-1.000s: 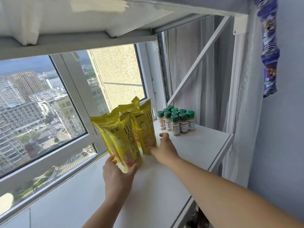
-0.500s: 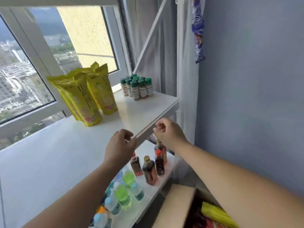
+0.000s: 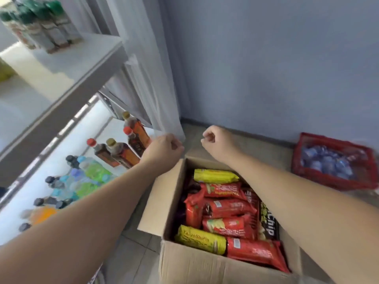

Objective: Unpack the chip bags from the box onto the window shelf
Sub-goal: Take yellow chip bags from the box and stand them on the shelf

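Note:
An open cardboard box (image 3: 196, 263) sits on the floor at lower centre, packed with red chip bags (image 3: 225, 208), yellow chip bags (image 3: 201, 239) and a dark one (image 3: 268, 224). My left hand (image 3: 164, 150) hovers loosely curled above the box's far left corner, holding nothing. My right hand (image 3: 217, 142) is curled the same way just beyond the box's far edge, also holding nothing. The white window shelf (image 3: 61, 64) is at upper left, with only a sliver of a yellow bag (image 3: 5, 71) visible at the frame's left edge.
Green-capped spice jars (image 3: 41, 27) stand at the shelf's far end. A lower shelf (image 3: 98, 121) holds brown sauce bottles (image 3: 121, 152) and coloured drink bottles (image 3: 82, 179). A red basket (image 3: 332, 162) of blue packets sits on the floor by the grey wall, right of the box. A white curtain (image 3: 147, 78) hangs behind.
My hands let go of the yellow bags on the shelf and dropped down past the shelf edge. My view swung down to the open box on the floor.

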`<state>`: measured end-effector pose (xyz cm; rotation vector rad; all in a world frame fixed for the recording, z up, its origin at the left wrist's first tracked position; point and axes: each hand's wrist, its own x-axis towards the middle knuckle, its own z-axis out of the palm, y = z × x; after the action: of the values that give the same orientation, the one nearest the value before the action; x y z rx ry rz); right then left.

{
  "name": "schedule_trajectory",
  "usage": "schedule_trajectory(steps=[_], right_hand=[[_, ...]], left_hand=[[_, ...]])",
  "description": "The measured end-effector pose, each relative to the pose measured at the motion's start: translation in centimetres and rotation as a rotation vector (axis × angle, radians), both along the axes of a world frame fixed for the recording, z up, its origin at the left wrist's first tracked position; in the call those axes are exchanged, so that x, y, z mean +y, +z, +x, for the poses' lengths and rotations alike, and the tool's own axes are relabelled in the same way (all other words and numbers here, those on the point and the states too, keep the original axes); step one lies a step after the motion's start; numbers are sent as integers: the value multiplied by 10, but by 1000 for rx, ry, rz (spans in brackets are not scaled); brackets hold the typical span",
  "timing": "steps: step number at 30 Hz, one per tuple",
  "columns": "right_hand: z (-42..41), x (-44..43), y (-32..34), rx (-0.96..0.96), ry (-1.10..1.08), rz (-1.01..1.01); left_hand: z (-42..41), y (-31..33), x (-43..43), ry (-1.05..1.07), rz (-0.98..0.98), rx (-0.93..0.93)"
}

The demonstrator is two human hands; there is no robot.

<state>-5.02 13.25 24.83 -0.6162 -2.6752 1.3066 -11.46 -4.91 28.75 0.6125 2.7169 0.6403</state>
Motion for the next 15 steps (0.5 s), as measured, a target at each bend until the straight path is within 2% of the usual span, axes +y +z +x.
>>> schedule_trajectory(steps=[6, 11, 15], right_hand=[[63, 27, -96, -291, -159, -62], [116, 10, -169, -515, -109, -107], [145, -18, -209, -639, -83, -196]], left_hand=[[22, -90, 25, -174, -195, -220], [42, -156, 24, -288, -322, -379], [55, -196, 19, -413, -423, -424]])
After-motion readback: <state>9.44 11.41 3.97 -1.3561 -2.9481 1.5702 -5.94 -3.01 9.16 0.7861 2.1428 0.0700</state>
